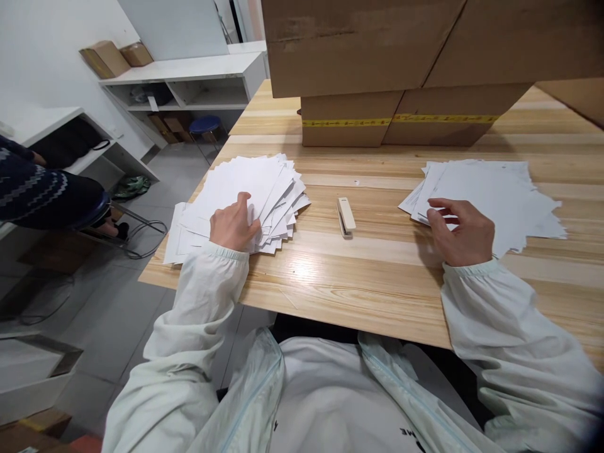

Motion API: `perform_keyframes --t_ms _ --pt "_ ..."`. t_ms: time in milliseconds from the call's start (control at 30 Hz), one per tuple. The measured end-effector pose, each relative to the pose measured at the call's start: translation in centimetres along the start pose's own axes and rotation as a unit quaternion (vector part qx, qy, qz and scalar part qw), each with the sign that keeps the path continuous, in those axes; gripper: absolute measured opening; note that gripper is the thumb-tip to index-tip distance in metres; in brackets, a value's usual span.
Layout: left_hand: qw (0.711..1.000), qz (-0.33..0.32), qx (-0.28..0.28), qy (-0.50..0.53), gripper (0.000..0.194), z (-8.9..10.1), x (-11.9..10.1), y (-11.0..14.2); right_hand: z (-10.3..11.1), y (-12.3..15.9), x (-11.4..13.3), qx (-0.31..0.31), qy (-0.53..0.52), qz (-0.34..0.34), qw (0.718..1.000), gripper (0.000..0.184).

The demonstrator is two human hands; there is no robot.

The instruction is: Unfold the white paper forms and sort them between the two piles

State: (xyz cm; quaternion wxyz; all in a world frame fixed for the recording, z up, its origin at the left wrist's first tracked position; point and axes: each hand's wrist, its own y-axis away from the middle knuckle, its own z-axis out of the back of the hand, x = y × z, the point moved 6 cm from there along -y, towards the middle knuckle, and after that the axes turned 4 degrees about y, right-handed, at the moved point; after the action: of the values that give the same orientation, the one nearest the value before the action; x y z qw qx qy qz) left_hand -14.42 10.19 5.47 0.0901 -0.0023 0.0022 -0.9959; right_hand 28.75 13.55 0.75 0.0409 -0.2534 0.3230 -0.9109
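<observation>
Two fanned piles of white paper lie on the wooden table. My left hand point(232, 223) is over the near part of the left paper pile point(245, 177), its fingers bent but apart, with nothing seen in its grip. At the near left edge of the right paper pile point(495, 189) is my right hand point(465, 233). Its thumb and fingers are curved with a gap between them, and they hold nothing that shows. A cream stapler point(346, 216) lies between the two piles, apart from both hands.
Large cardboard boxes point(358, 50) are stacked at the back of the table point(358, 277). To the left are white shelves point(189, 69), a blue stool point(206, 124) and a seated person point(42, 182) in a dark patterned top. Loose cables lie on the tiled floor.
</observation>
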Motion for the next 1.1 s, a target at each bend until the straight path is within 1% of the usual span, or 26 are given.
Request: perform_keyframes --t_ms 133,233,267,333,367,400,433,467,500,533,567,600,633,667,700,733,767,800,833,867,900,967,1000,1033,1067,1100 --pt "1.000 -0.003 -0.011 -0.001 0.053 -0.1 1.1 -0.1 -0.1 0.1 -0.3 0.002 -0.006 0.009 1.000 0.031" --pt "0.999 0.008 -0.039 0.010 0.035 -0.1 2.7 -0.3 -0.2 0.2 -0.3 0.009 -0.012 0.011 1.000 0.031" --pt "0.998 0.023 -0.061 0.019 0.029 0.1 3.2 -0.2 -0.2 0.2 -0.2 0.010 -0.016 0.009 1.000 0.030" --pt "0.989 0.048 -0.134 0.042 0.024 0.9 3.8 0.5 0.1 0.2 0.3 0.006 -0.031 -0.007 0.999 0.028" --pt "0.980 0.048 -0.182 0.057 0.025 1.5 3.6 1.2 0.3 0.2 0.7 0.002 -0.053 -0.025 0.998 0.027" --pt "0.969 0.031 -0.233 0.076 0.027 2.1 2.9 2.2 0.3 0.3 1.2 0.007 -0.093 -0.051 0.994 0.026" --pt "0.955 -0.006 -0.280 0.097 0.028 2.7 1.6 3.4 0.1 0.5 1.8 0.033 -0.155 -0.081 0.984 0.027" --pt "0.937 -0.062 -0.321 0.125 0.029 3.2 -0.1 4.9 -0.5 0.8 2.7 0.087 -0.237 -0.115 0.961 0.033" --pt "0.915 -0.134 -0.348 0.156 0.026 3.4 -2.3 6.6 -1.4 1.4 3.9 0.163 -0.328 -0.147 0.919 0.045" --pt "0.890 -0.218 -0.355 0.184 0.022 3.4 -4.8 8.3 -2.3 2.3 5.4 0.251 -0.412 -0.172 0.859 0.058" --pt "0.867 -0.298 -0.343 0.205 0.019 3.0 -7.3 10.0 -3.0 3.4 7.1 0.331 -0.474 -0.188 0.794 0.072" --pt "0.852 -0.354 -0.318 0.216 0.020 2.4 -9.7 11.4 -3.4 4.5 8.6 0.388 -0.508 -0.195 0.744 0.081" --pt "0.845 -0.396 -0.285 0.217 0.021 1.7 -11.9 12.6 -3.6 5.3 9.6 0.414 -0.518 -0.197 0.722 0.086" --pt "0.846 -0.421 -0.247 0.216 0.024 0.8 -13.7 13.5 -3.7 5.9 10.2 0.416 -0.509 -0.196 0.728 0.087" --pt "0.847 -0.438 -0.213 0.215 0.027 0.1 -15.1 14.2 -3.8 6.4 10.4 0.406 -0.489 -0.195 0.747 0.082" --pt "0.844 -0.451 -0.184 0.225 0.029 -0.5 -16.1 14.6 -3.8 6.8 10.4 0.393 -0.467 -0.196 0.768 0.072" --pt "0.836 -0.462 -0.156 0.250 0.027 -0.7 -16.6 14.8 -3.9 7.1 10.1 0.381 -0.451 -0.200 0.782 0.062" --pt "0.823 -0.469 -0.134 0.292 0.023 -0.6 -16.7 14.7 -4.0 7.3 9.8 0.372 -0.448 -0.209 0.786 0.053" --pt "0.807 -0.463 -0.123 0.347 0.018 -0.2 -16.3 14.3 -4.1 7.3 9.3 0.359 -0.455 -0.221 0.785 0.048" --pt "0.792 -0.439 -0.125 0.406 0.021 0.4 -15.4 13.5 -4.1 7.2 8.8 0.341 -0.470 -0.233 0.780 0.045" --pt "0.780 -0.394 -0.143 0.464 0.030 0.9 -14.2 12.3 -3.9 6.8 8.2 0.317 -0.488 -0.244 0.776 0.043" --pt "0.761 -0.267 -0.201 0.556 0.044 1.4 -11.4 9.7 -3.5 6.0 7.3 0.271 -0.513 -0.254 0.774 0.042" --pt "0.747 -0.210 -0.212 0.594 0.049 1.0 -10.3 8.5 -3.2 5.6 7.0 0.257 -0.516 -0.252 0.777 0.041" --pt "0.733 -0.169 -0.194 0.630 0.057 0.2 -9.8 7.4 -3.0 5.3 6.9 0.251 -0.513 -0.246 0.783 0.039" --pt "0.718 -0.144 -0.151 0.664 0.065 -0.9 -9.9 6.5 -2.9 5.2 6.9 0.252 -0.501 -0.237 0.793 0.037" --pt "0.704 -0.129 -0.091 0.692 0.075 -2.2 -10.4 5.9 -2.8 5.2 6.9 0.257 -0.483 -0.225 0.806 0.035"
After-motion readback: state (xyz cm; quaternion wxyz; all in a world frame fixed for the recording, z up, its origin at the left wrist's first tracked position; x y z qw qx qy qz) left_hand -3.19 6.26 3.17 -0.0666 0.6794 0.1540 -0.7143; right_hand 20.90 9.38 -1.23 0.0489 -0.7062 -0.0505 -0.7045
